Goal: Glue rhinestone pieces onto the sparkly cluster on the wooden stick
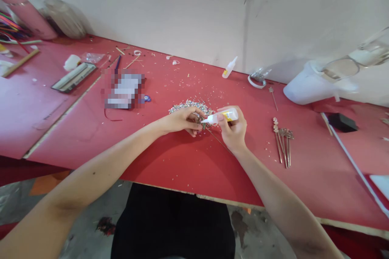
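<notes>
My right hand (233, 129) is closed around a small white glue bottle (230, 115) with a yellow label. The bottle lies tilted, its nozzle pointing left at my left hand (189, 121). The left hand's fingers are closed on the decorated end of a thin metal hair stick (218, 141), whose shaft runs down to the right under my right wrist. Greenish bits show at that end, partly hidden by the fingers. Just behind my hands spreads a pile of small shiny beads or chips (194, 106). Several finished-looking hair sticks (282, 145) lie to the right.
Against the wall stand another glue bottle (230, 67), a tape roll (257, 81) and a white cup (304, 83). A black block (343, 122) sits at right. Leftward are a blurred-out phone-like item (125, 91), a ruler-like strip (73, 77) and a pink bottle (28, 12).
</notes>
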A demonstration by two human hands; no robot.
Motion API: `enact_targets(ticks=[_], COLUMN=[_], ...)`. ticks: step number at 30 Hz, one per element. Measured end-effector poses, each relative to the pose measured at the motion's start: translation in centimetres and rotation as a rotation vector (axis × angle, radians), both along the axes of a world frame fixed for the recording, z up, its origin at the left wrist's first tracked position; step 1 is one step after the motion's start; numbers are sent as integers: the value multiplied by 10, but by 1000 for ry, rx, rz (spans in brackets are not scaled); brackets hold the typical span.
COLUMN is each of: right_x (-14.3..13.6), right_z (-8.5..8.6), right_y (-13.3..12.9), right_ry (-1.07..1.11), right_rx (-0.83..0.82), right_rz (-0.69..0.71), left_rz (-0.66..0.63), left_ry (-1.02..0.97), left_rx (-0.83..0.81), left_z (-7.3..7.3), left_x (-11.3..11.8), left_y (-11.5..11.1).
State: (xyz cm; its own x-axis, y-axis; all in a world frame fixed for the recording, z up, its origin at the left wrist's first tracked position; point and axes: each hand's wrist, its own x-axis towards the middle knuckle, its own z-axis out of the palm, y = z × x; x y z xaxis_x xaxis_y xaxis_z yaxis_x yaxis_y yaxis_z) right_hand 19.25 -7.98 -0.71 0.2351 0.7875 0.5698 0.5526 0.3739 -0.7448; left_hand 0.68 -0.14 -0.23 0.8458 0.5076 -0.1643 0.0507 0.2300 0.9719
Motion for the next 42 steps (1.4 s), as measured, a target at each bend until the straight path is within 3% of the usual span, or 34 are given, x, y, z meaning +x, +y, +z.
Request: enact_targets(ticks=[15, 22, 31, 37, 42], right_x=[0, 7, 6, 10, 9], right_z=[1, -3, -1, 1, -1], right_y=[0, 2, 10, 11, 13], right_ry=[2, 146, 513, 498, 414], right_rx=[6, 2, -105, -177, -170], right_rz=[-24, -53, 160, 299, 312], left_rz=[-2, -9, 9, 28, 19], left_ry=[12, 15, 25, 30, 46], left_rx=[7, 3, -9, -4, -1], left_z=[-2, -7, -1, 2, 7], left_x=[0, -1, -1, -2, -2], left_y=[1, 4, 2, 1, -1])
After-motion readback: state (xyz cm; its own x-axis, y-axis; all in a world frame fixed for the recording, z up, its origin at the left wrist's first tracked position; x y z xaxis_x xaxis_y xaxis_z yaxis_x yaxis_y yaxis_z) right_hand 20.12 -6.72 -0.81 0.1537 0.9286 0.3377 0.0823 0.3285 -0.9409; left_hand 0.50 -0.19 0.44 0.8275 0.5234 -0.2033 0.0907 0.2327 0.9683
